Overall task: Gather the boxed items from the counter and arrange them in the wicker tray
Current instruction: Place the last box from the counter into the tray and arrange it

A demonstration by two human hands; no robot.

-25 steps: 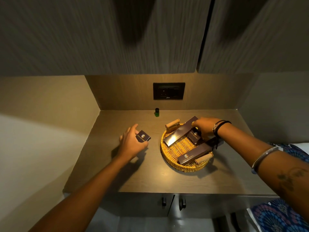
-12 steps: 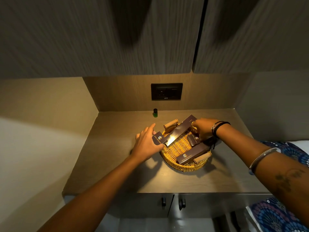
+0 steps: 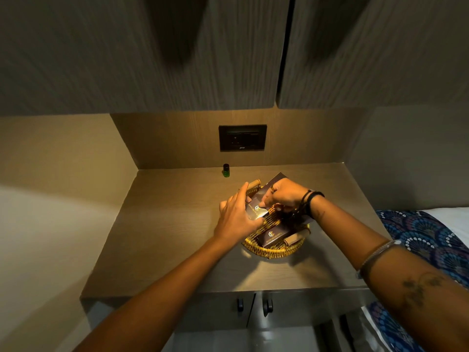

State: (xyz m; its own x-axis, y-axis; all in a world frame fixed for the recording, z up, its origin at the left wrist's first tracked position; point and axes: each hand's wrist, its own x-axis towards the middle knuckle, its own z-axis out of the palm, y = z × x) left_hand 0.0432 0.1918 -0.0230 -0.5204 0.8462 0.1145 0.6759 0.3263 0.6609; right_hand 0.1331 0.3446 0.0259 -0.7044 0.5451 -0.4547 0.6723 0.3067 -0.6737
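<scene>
A round wicker tray point(image 3: 272, 250) with two wooden handles stands on the counter point(image 3: 165, 237). Dark brown boxes with gold logos lie in it. One long box point(image 3: 272, 236) rests along the tray's near side. Another long box point(image 3: 278, 179) sticks out past the far rim. My left hand point(image 3: 237, 219) reaches over the tray's left rim and grips a small dark box point(image 3: 256, 210). My right hand point(image 3: 284, 194) is over the tray's far side, its fingertips pinching the same small box's far end. What lies under both hands is hidden.
A small green bottle point(image 3: 226, 170) with a black cap stands by the back wall, below a black wall socket point(image 3: 243, 137). Upper cabinets hang overhead. Cupboard doors with dark handles point(image 3: 253, 304) sit under the counter. A patterned blue fabric point(image 3: 426, 240) lies at the right.
My left hand has carried the small box from the counter rightward over the tray's left rim. My right hand shifted left inside the tray to meet it.
</scene>
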